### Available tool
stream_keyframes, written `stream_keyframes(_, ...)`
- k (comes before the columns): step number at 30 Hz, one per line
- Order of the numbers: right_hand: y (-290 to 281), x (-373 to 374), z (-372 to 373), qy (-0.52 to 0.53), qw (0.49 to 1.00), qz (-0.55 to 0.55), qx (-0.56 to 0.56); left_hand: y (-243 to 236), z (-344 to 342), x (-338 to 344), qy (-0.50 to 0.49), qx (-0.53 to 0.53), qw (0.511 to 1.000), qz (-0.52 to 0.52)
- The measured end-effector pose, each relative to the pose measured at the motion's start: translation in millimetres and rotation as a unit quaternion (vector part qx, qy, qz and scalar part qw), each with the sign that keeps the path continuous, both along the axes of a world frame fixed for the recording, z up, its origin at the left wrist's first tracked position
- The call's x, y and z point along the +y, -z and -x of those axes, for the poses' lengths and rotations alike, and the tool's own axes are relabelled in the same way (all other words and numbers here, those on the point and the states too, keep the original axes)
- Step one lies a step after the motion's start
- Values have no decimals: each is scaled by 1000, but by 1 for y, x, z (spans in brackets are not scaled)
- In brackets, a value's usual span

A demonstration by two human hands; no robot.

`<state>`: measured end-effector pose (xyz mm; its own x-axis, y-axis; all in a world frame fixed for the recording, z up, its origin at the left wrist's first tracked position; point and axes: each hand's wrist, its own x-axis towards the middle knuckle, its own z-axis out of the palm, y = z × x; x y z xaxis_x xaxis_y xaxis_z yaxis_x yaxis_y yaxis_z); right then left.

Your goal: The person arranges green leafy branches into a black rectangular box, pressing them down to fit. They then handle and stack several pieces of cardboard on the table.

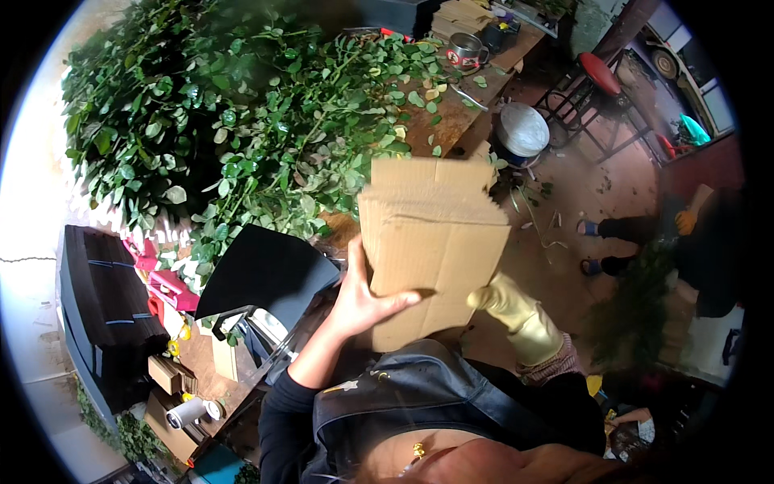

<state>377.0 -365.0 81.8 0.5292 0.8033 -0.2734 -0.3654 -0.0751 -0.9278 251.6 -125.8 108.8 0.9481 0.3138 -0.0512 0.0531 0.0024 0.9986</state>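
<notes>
In front of my chest is a stack of brown cardboard sheets (435,262), its upper edges uneven and stepped. My bare left hand (361,297) grips its left side, thumb lying across the front sheet and the other fingers mostly hidden. On the lower right edge, my right hand (516,316) in a pale yellow rubber glove closes on the stack with its thumb at the front. Beyond the cardboard, a large heap of leafy green stems (266,121) covers much of the wooden table (447,113).
A black sheet (266,274) lies left of my left hand, near a stack of dark cardboard (105,298). A metal mug (465,50) stands at the table's far end. Right of the table are a bucket (522,133), a red-seated stool (599,74) and another person (701,258).
</notes>
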Motion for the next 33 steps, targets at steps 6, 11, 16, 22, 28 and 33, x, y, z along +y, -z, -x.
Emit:
stream_keyframes(6,-6,3,24,2,999,-4,-44,8,29,-20,-41,49,997,-52)
stream_keyframes(11,2,28,-50,-71,995,-50,-57,-5,-18,-15,-99,-97,988,-63)
stream_keyframes(16,14,91,-119,-46,997,-52,23,16,-42,18,-177,-137,973,-49)
stream_keyframes(22,6,147,-140,-117,993,-34,-3,82,-59,46,-317,-143,936,-55)
stream_keyframes(28,40,171,-151,-136,991,6,2,113,-66,57,-359,-116,926,-28)
stream_keyframes(33,13,178,-144,-147,986,38,63,114,-65,63,-322,2,946,-22)
